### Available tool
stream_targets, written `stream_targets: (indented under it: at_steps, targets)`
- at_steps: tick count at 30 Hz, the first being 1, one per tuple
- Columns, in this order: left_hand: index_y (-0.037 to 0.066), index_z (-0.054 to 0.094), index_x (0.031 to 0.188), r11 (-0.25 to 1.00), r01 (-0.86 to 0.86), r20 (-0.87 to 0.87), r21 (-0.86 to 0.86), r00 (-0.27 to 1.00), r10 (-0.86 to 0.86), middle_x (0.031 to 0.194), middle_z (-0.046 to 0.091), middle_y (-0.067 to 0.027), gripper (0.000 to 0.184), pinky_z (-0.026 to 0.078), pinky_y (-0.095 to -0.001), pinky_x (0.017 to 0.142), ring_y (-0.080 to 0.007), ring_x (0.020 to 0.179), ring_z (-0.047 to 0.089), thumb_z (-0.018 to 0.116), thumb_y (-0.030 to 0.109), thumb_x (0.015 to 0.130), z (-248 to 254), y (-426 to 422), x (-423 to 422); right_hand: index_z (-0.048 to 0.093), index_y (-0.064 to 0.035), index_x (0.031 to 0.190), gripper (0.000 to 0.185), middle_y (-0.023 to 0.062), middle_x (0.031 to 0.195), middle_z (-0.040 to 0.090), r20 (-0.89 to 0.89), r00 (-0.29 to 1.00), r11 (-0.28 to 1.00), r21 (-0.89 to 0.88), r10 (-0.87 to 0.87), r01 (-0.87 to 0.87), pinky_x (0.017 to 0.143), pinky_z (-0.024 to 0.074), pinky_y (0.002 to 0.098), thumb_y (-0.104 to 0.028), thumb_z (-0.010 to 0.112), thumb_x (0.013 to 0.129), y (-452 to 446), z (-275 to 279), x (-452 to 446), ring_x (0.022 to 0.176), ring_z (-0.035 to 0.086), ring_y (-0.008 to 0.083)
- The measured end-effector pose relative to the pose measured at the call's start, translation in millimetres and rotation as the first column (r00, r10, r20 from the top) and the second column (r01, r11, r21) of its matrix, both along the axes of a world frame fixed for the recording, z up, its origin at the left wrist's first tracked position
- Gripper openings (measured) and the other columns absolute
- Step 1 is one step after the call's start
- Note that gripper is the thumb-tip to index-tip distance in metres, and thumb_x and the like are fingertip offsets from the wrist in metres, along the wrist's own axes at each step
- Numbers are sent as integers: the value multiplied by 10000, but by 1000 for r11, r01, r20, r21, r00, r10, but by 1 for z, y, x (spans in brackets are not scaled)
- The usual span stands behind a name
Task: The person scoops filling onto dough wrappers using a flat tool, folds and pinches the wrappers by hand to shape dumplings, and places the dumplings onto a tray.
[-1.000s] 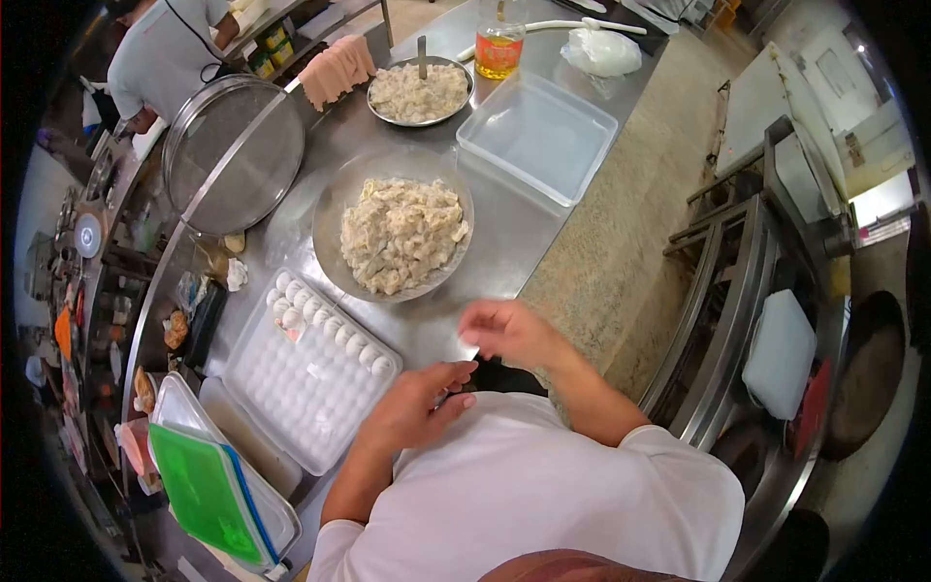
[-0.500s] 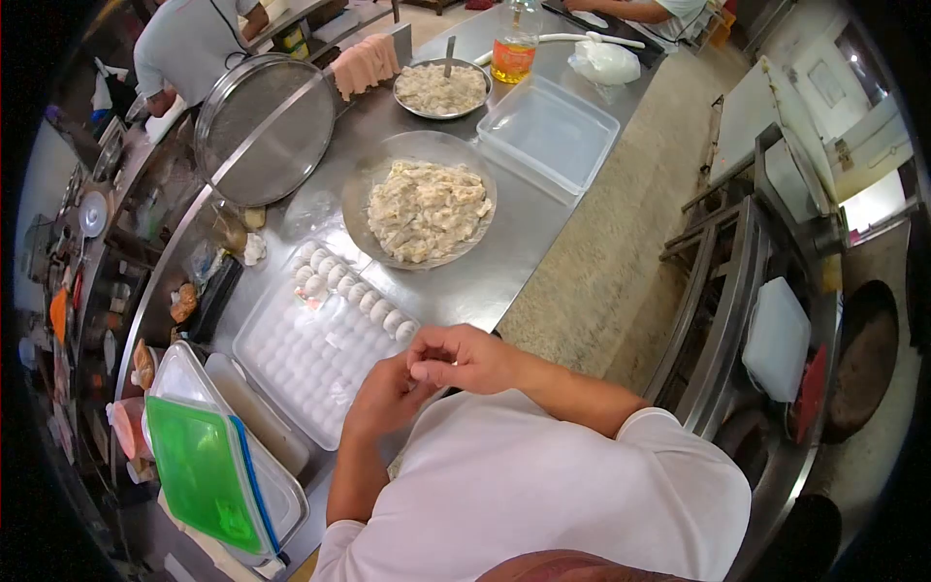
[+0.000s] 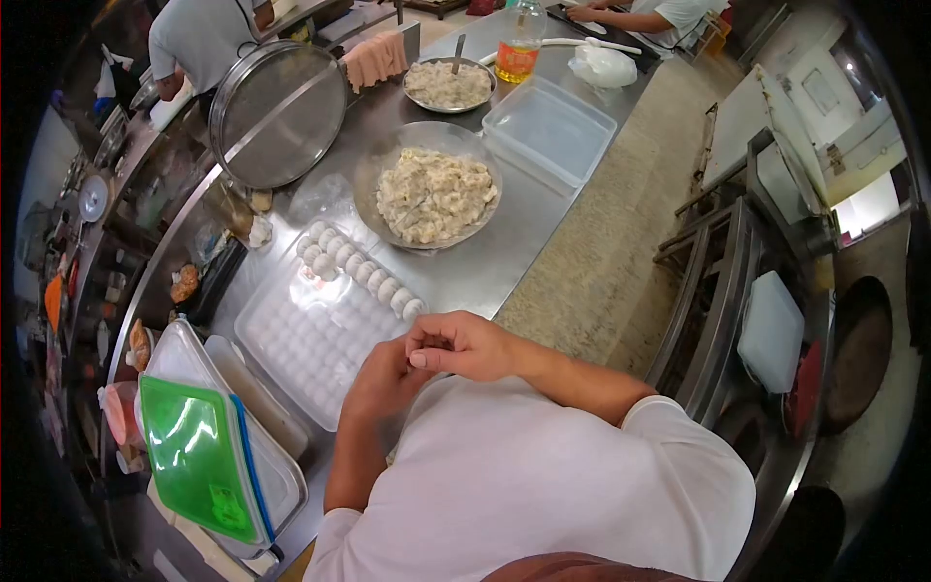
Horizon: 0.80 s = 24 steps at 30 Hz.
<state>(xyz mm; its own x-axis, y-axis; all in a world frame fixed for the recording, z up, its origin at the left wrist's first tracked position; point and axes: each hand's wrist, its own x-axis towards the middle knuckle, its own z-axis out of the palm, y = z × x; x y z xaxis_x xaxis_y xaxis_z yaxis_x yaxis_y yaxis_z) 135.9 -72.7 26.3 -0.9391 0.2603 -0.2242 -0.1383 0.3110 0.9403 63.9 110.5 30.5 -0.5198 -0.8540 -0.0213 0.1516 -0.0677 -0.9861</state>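
Close to my chest, my right hand (image 3: 462,346) is curled, its fingers and thumb pressed against my left hand (image 3: 385,375). The left fingers are bent too, and mostly covered by the right. Whatever lies between them, if anything, is hidden. Both hands are over the near right corner of a clear plastic tray (image 3: 254,325). Round white dough balls (image 3: 361,271) stand in rows along its far side, and several more show blurred beneath a clear plastic sheet (image 3: 315,339). Beyond the tray sits a wide bowl (image 3: 373,160) heaped with a pale, lumpy filling (image 3: 432,197).
Farther back are a second bowl of filling (image 3: 448,85) with a utensil in it, an oil bottle (image 3: 517,48) and a clear container (image 3: 551,131). A large round sieve (image 3: 276,116) leans at left. Stacked lids (image 3: 199,456) stand near left. Two other people work at the back.
The view has shifted slightly, so the table and bowls appear a little higher and farther right. My hands stay together, with the fingers only slightly moved.
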Motion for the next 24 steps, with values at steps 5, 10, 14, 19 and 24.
stream_targets:
  at_steps: [5, 10, 14, 19, 24]
  targets:
    - [-10, 669, 1122, 996, 13, -81, 88, 997, -6, 988, 721, -62, 210, 524, -298, 776, -116, 898, 640, 669, 51, 921, -19, 1, -7, 612, -14, 1000, 127, -8, 815, 607, -56, 997, 999, 12, -53, 53, 658, 456, 238, -141, 609, 999, 5, -1, -1, 740, 545, 57]
    - [-1, 675, 1102, 993, -20, -32, 117, 999, 24, 951, 703, -23, 180, 502, -283, 756, -87, 854, 600, 684, 56, 932, -14, 7, -11, 606, -11, 1013, 126, -11, 818, 607, 33, 996, 996, -14, -84, 85, 656, 451, 229, -137, 599, 1011, 13, -4, -10, 743, 541, 47]
    - [-6, 673, 1098, 987, -27, -1, 158, 1000, 28, 928, 681, 4, 181, 485, -278, 746, -78, 825, 567, 697, 63, 933, -25, 8, -13, 607, -10, 1014, 135, 0, 838, 635, 47, 996, 996, -24, -79, 80, 651, 449, 224, -144, 601, 1012, 13, -5, -13, 744, 550, 42]
    - [18, 667, 1118, 992, -6, -70, 127, 997, 15, 825, 677, -42, 211, 494, -286, 657, -99, 705, 570, 699, 121, 937, -31, 10, -15, 613, -12, 1008, 146, 3, 840, 652, 60, 994, 996, 13, -92, 92, 641, 442, 222, -158, 614, 1006, 17, -7, -17, 736, 545, 41]
    - [-18, 668, 1109, 992, 11, 21, 124, 1000, -13, 914, 670, -3, 222, 478, -280, 757, -76, 824, 541, 717, 111, 935, -30, 13, -19, 622, -12, 1013, 160, 2, 836, 655, 60, 992, 994, 11, -111, 111, 641, 444, 227, -171, 631, 996, 21, -17, -22, 738, 548, 47]
